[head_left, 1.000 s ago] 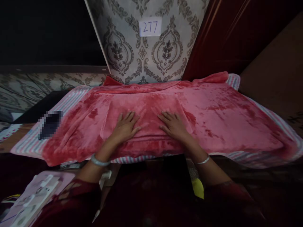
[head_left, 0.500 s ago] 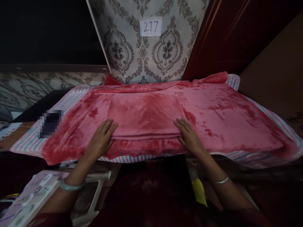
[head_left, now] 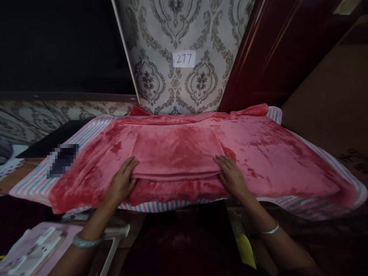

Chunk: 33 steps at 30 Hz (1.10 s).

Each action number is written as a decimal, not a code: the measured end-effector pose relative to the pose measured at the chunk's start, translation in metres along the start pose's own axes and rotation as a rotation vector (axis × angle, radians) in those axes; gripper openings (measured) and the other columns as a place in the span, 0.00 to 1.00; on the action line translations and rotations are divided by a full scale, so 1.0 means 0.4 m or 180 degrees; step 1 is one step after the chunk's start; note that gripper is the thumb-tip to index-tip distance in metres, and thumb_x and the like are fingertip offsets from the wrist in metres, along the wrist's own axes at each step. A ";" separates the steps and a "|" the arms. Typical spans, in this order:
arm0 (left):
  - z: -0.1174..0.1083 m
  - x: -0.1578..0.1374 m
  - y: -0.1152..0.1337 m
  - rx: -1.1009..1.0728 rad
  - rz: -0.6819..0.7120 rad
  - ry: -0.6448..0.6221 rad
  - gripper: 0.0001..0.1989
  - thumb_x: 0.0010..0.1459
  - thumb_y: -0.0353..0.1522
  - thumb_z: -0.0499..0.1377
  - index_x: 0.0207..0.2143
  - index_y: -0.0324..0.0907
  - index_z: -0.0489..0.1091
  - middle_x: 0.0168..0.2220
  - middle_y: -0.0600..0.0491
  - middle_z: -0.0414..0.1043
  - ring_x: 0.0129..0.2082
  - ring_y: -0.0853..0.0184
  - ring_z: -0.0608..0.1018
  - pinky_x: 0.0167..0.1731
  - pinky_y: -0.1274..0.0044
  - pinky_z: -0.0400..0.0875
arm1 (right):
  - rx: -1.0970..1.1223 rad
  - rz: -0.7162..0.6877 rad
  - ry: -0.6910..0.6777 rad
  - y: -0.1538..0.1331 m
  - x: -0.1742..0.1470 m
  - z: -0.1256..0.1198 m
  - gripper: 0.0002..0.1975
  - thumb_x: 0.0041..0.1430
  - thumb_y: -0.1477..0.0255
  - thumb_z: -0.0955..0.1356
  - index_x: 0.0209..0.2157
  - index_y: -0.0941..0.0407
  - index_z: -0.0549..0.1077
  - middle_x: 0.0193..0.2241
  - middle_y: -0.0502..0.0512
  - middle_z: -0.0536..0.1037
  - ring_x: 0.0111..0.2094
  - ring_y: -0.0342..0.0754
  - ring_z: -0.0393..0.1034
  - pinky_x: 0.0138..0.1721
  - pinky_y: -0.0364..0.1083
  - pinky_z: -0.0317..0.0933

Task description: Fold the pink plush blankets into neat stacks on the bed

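Observation:
A folded pink plush cloth [head_left: 176, 149] lies flat near the middle, its layered edge facing me. Under it a larger pink plush blanket [head_left: 276, 161] is spread out, matching it in colour. My left hand [head_left: 123, 182] rests at the near left corner of the folded cloth, fingers stretched forward and touching its side. At the near right corner lies my right hand [head_left: 231, 174], fingertips on the edge and fingers extended. Neither hand is wrapped round anything.
A striped cloth [head_left: 24, 188] shows beneath the blanket's edges. A blurred dark object [head_left: 63, 161] lies on the left. Behind stand a dark screen [head_left: 66, 46], a patterned wall with a paper marked 277 [head_left: 184, 58], and a dark red panel [head_left: 267, 57]. A brown box [head_left: 330, 99] is at right.
The view has tilted up, so everything sits lower in the picture. Both hands stay at the folded cloth's near corners, the fingers shifted slightly outward toward its sides.

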<state>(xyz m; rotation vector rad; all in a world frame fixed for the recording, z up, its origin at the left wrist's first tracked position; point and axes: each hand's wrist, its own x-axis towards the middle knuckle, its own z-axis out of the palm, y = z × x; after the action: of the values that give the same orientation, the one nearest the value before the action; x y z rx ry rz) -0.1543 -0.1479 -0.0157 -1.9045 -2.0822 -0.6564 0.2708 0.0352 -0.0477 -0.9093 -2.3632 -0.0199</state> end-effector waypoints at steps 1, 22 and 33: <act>0.001 -0.001 -0.004 -0.0029 0.0020 0.0037 0.29 0.58 0.28 0.52 0.62 0.45 0.64 0.67 0.46 0.63 0.63 0.58 0.72 0.60 0.68 0.72 | -0.0001 -0.0041 0.0050 0.001 0.001 0.000 0.32 0.57 0.81 0.61 0.64 0.56 0.67 0.61 0.60 0.70 0.64 0.56 0.61 0.66 0.61 0.57; -0.126 0.129 0.006 0.0323 0.0429 0.0580 0.19 0.54 0.35 0.55 0.48 0.44 0.74 0.48 0.44 0.79 0.49 0.49 0.75 0.47 0.60 0.70 | 0.0648 0.0613 0.0788 0.026 0.150 -0.081 0.27 0.47 0.77 0.63 0.50 0.54 0.77 0.48 0.58 0.80 0.50 0.55 0.75 0.52 0.54 0.70; -0.428 0.403 0.145 -0.2495 -0.0860 0.0429 0.21 0.36 0.42 0.69 0.33 0.40 0.75 0.28 0.55 0.74 0.31 0.66 0.74 0.35 0.75 0.69 | 0.1586 0.0961 0.1639 0.059 0.498 -0.514 0.15 0.50 0.75 0.72 0.42 0.59 0.76 0.32 0.52 0.76 0.31 0.44 0.69 0.35 0.44 0.64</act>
<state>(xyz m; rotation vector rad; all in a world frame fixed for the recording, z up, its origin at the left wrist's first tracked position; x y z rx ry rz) -0.1367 -0.0859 0.2177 -1.8184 -2.1916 -1.8237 0.2776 0.1288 0.2237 -0.8706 -1.6323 0.3905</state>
